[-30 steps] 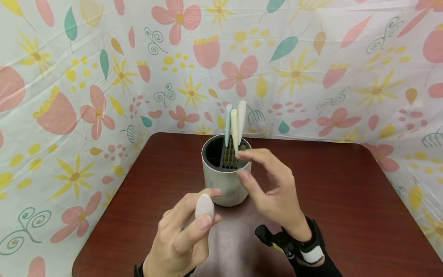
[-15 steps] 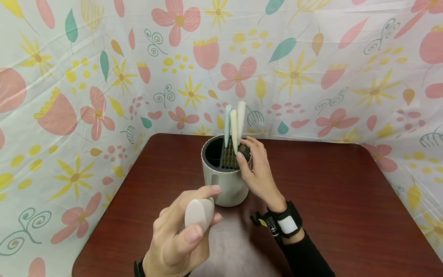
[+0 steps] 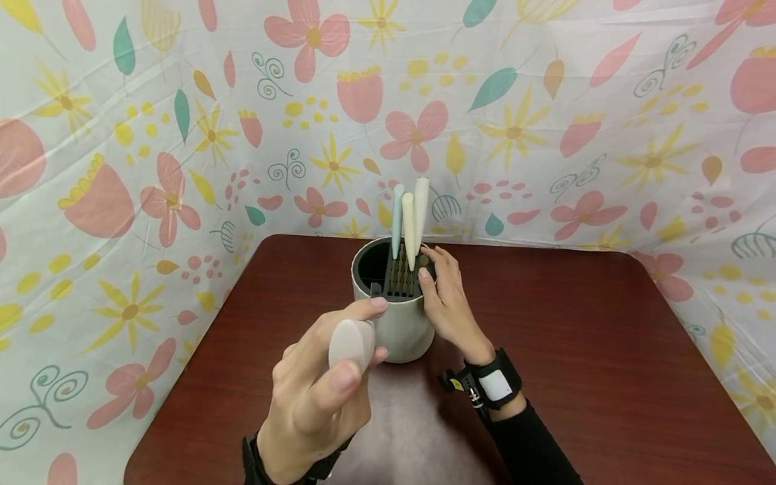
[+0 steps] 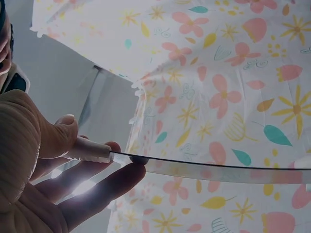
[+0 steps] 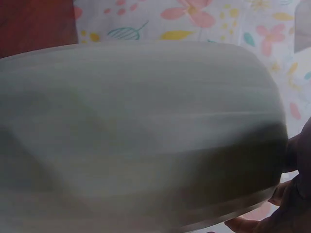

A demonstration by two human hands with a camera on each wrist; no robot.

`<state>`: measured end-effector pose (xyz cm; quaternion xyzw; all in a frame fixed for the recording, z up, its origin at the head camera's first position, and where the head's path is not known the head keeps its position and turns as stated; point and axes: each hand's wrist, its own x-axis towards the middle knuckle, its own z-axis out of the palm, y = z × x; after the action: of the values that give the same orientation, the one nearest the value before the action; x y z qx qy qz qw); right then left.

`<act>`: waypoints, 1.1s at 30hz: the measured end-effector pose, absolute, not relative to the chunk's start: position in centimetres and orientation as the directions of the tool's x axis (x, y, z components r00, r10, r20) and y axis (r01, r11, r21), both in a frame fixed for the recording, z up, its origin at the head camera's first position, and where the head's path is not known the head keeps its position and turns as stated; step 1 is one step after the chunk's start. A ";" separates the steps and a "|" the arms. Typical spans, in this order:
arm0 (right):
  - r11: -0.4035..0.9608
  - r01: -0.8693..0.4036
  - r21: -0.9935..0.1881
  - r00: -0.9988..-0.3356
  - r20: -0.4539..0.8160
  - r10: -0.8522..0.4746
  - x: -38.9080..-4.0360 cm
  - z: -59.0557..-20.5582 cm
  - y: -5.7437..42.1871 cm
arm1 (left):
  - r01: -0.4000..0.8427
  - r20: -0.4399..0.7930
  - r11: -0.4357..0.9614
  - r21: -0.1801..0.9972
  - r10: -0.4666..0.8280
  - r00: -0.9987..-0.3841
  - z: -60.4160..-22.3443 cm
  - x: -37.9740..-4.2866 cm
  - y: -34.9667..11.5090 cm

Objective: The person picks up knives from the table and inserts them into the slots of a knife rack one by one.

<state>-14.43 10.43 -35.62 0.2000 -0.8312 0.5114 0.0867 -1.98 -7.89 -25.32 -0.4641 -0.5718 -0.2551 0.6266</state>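
My left hand (image 3: pixel 321 377) grips the pale handle (image 3: pixel 351 343) of a knife, its butt end facing the head camera. In the left wrist view, the knife's long, thin blade (image 4: pixel 218 170) runs out to the right, with a fingertip close under its base. Ahead of that hand stands a round white knife holder (image 3: pixel 403 330) with a black slotted insert. Two pale knife handles (image 3: pixel 409 225) and a light blue one (image 3: pixel 397 219) stick up from it. My right hand (image 3: pixel 451 306) holds the holder's right rim. The holder's side (image 5: pixel 146 121) fills most of the right wrist view.
The holder stands on a dark red-brown table (image 3: pixel 545 323) with rounded far corners. White cloth (image 3: pixel 515 168) with a flower print hangs behind the table and along its left side. Black straps with cameras (image 3: pixel 494 384) sit on the wrists.
My right hand has moved in from the front right and taken hold of the holder's rim. My left hand has turned the knife and raised it closer to the holder.
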 end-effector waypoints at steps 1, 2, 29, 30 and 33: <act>0.399 -0.418 -0.817 -0.906 0.343 -0.246 -14.5 -35.7 10.4 | 0.850 0.955 0.444 -0.284 0.210 0.209 -25.2 -2.1 -7.8; 0.400 -0.414 -0.818 -0.908 0.338 -0.248 -14.5 -35.9 10.4 | 0.847 0.957 0.453 -0.278 0.209 0.203 -25.1 -2.1 -7.7; 0.421 -0.357 -0.834 -0.934 0.330 -0.138 -13.8 -37.1 9.5 | 0.895 0.980 0.445 0.010 0.173 -0.097 -24.4 -5.7 -6.6; 0.426 -0.354 -0.833 -0.935 0.329 -0.133 -13.8 -37.1 9.4 | 0.897 0.978 0.442 0.023 0.177 -0.113 -24.5 -5.9 -6.7; 0.427 -0.350 -0.834 -0.936 0.324 -0.134 -13.7 -37.1 9.4 | 0.898 0.972 0.437 0.053 0.185 -0.147 -24.9 -6.4 -6.7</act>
<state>-13.73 9.42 -37.12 0.1443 -0.8381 0.5156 0.1046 -6.40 -6.72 -24.95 -0.4019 -0.6737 -0.3462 0.5145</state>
